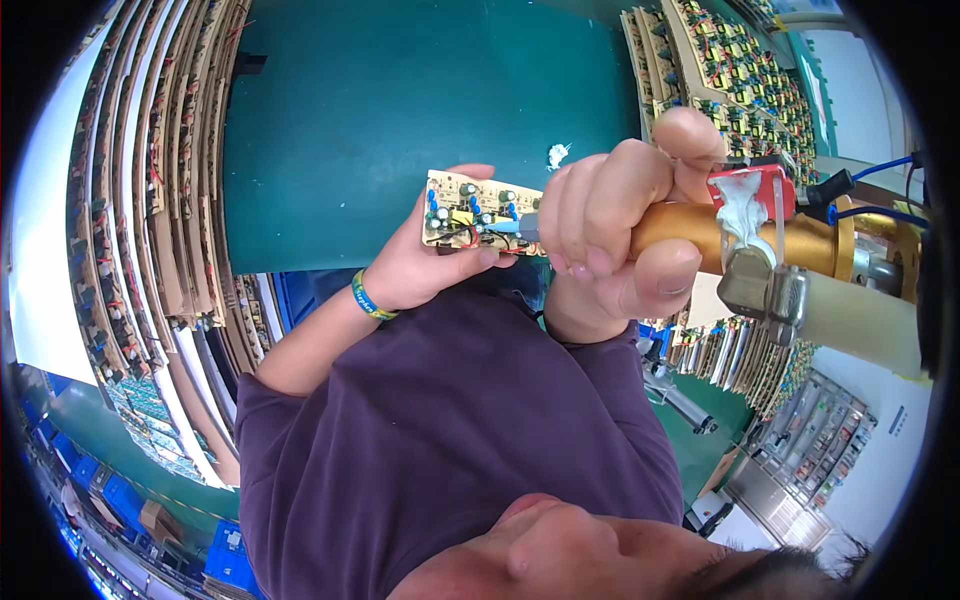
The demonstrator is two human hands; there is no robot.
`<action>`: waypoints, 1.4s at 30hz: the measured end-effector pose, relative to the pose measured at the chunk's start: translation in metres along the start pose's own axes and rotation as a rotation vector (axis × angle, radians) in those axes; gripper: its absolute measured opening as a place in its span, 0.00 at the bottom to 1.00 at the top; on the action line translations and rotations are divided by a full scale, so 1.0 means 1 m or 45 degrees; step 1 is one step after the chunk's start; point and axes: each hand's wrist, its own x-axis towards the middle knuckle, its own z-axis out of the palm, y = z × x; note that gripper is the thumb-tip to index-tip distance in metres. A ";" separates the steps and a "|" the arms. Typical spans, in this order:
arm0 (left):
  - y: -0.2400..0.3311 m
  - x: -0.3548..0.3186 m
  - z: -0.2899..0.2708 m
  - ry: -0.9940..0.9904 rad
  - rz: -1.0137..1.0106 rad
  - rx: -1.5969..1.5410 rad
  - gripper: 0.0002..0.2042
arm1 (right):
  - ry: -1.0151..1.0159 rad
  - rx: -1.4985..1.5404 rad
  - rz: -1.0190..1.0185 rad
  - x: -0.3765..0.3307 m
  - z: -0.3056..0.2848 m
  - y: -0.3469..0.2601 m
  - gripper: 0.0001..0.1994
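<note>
A pale circuit board [440, 228] with green capacitors, blue parts and red and black wires is pinched between the thumb and fingers of my left hand [408, 262]. A wristband circles that wrist. My right hand [600, 205] is wrapped round the gold barrel of a glue dispensing gun [690, 232], with the fingers over its front part. The gun's pale blue nozzle [505, 228] points left and meets the board among the wires, or hovers just over it; I cannot tell which. White dried paste and a metal clamp sit on the barrel, beside a red block.
Both hands are over a green tabletop [420, 90] with a white paste blob [558, 155] on it. Tall stacks of circuit boards layered with cardboard [180, 180] stand at left, and more boards [740, 60] at right. Blue cables [880, 168] run from the gun. Blue bins [120, 495] are at lower left.
</note>
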 end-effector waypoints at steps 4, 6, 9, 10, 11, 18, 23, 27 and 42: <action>-0.001 0.000 0.002 0.020 0.006 0.032 0.32 | 0.037 -0.016 -0.067 0.002 0.003 -0.001 0.34; -0.003 0.001 0.001 0.040 0.005 0.076 0.32 | 0.025 -0.014 -0.074 0.005 0.003 -0.002 0.35; -0.006 0.003 0.002 0.054 0.022 0.130 0.32 | -0.075 0.007 -0.118 0.009 0.003 -0.007 0.33; -0.007 0.003 0.001 0.052 0.042 0.144 0.31 | -0.080 0.010 -0.116 0.010 0.004 -0.006 0.33; -0.008 0.003 0.001 0.057 0.045 0.144 0.31 | -0.078 0.046 -0.106 0.010 0.005 -0.005 0.33; -0.010 0.003 0.003 0.059 0.062 0.217 0.31 | -0.077 -0.016 0.033 0.006 0.004 -0.004 0.33; -0.011 0.002 0.004 0.102 0.071 0.376 0.31 | -0.034 -0.041 -0.007 0.004 0.009 -0.001 0.33; -0.012 0.001 0.007 0.110 0.054 0.214 0.32 | -0.023 0.015 -0.014 0.003 0.009 0.001 0.32; -0.012 0.004 0.006 0.097 0.064 0.262 0.31 | 0.022 -0.071 -0.006 0.005 0.009 -0.003 0.37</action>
